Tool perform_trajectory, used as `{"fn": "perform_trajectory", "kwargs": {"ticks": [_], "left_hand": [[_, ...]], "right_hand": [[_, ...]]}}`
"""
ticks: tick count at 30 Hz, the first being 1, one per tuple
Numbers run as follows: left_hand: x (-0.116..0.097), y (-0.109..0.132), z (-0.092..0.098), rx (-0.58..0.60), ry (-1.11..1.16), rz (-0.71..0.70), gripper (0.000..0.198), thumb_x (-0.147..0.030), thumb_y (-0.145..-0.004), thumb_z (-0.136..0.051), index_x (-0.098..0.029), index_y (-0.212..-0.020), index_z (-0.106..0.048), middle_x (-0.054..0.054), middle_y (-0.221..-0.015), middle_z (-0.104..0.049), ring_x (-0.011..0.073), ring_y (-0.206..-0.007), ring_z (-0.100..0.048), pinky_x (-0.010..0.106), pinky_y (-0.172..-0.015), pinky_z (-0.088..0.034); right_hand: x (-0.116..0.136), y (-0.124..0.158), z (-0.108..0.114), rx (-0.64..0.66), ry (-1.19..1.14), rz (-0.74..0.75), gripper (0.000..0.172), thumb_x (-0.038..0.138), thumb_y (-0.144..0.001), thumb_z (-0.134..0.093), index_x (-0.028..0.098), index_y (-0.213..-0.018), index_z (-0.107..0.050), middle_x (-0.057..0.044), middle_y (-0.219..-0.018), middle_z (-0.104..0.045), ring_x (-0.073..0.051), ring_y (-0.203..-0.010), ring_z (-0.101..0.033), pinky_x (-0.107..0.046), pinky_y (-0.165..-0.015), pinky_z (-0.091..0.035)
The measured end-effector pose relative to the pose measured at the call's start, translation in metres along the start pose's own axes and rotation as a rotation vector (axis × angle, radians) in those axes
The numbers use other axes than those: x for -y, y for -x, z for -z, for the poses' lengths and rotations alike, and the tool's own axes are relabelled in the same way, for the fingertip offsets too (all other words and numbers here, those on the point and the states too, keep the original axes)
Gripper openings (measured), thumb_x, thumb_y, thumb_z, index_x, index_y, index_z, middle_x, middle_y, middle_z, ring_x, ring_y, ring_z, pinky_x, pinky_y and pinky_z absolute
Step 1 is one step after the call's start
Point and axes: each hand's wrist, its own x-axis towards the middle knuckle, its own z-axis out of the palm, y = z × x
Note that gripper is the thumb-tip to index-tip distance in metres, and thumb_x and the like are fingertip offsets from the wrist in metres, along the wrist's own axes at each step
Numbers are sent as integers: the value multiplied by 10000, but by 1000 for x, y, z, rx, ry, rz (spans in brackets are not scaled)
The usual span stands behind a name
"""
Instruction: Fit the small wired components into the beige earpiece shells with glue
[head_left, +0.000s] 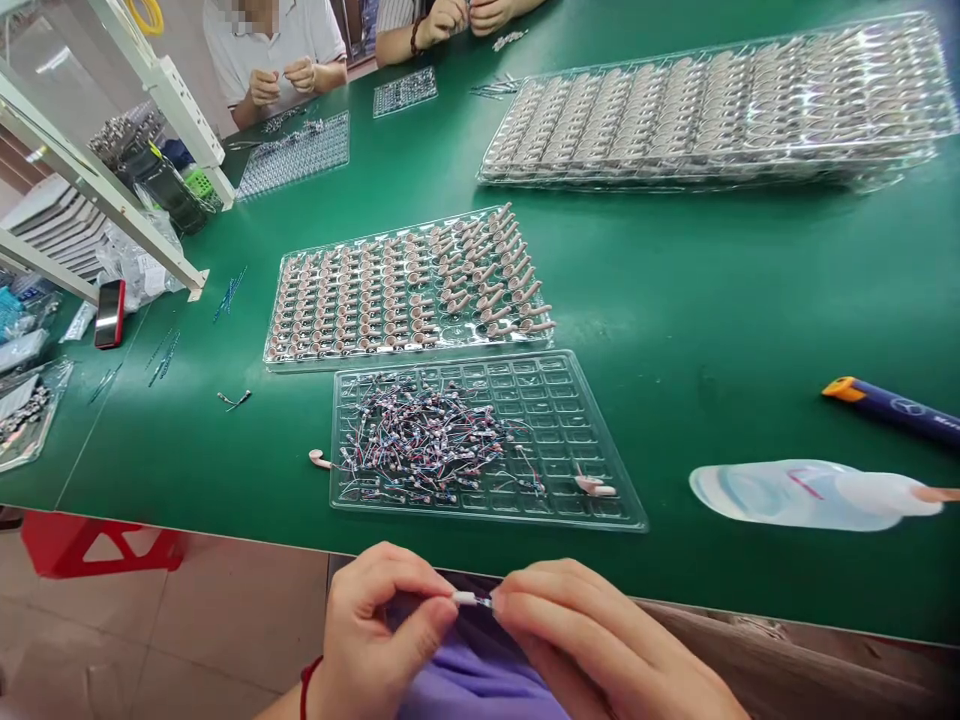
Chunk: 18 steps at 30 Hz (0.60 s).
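Just in front of the table edge, over my lap, my left hand (386, 625) pinches a pale pink earbud housing (464, 598) between thumb and forefinger; only its stem shows. My right hand (592, 635) closes its fingertips on a small wired component (484, 602) at the stem's end. Whether the component sits inside the stem cannot be made out. Beyond the hands lies a clear plastic tray (555, 400) with a heap of small wired components (427, 440). One loose earbud housing (595, 486) rests at its right, another housing (319, 459) just off its left edge.
Behind stands a tray of pink earbud housings (360, 290); stacked full trays (697, 120) lie at the far right. A plastic bottle (802, 495) and a blue-and-orange tool (892, 405) are at right. A red phone (109, 313) lies left, beside a white metal frame (172, 105). Two co-workers sit opposite.
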Motion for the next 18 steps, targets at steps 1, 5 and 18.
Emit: {"fn": "perform_trajectory", "kwargs": {"ticks": [1,5,18], "left_hand": [[1,0,-1,-2,57,69,43,-222,-800,-712,-207,-828,-740,40,-763,-702,140,-694,-654,219,-659,-525],[6,0,-5,8,338,329,176,-239,-734,-781,-195,-890,-713,18,-788,-671,116,-698,-654,196,-664,-528],[-1,-9,-3,222,465,570,164,-282,-681,-826,-156,-764,-763,57,-827,-679,113,-707,-629,229,-691,-504]], "right_hand": [[-1,0,-2,-7,-25,-28,325,9,-847,-520,218,-1090,-571,-50,-883,-683,-138,-782,-656,-220,-713,-570],[0,-1,-4,-7,-114,-139,287,43,-865,-535,247,-1065,-549,-14,-855,-669,-115,-767,-666,-184,-697,-567],[4,-4,7,42,-77,-214,198,107,-882,-531,270,-993,-545,31,-807,-649,-80,-701,-655,-129,-650,-540]]}}
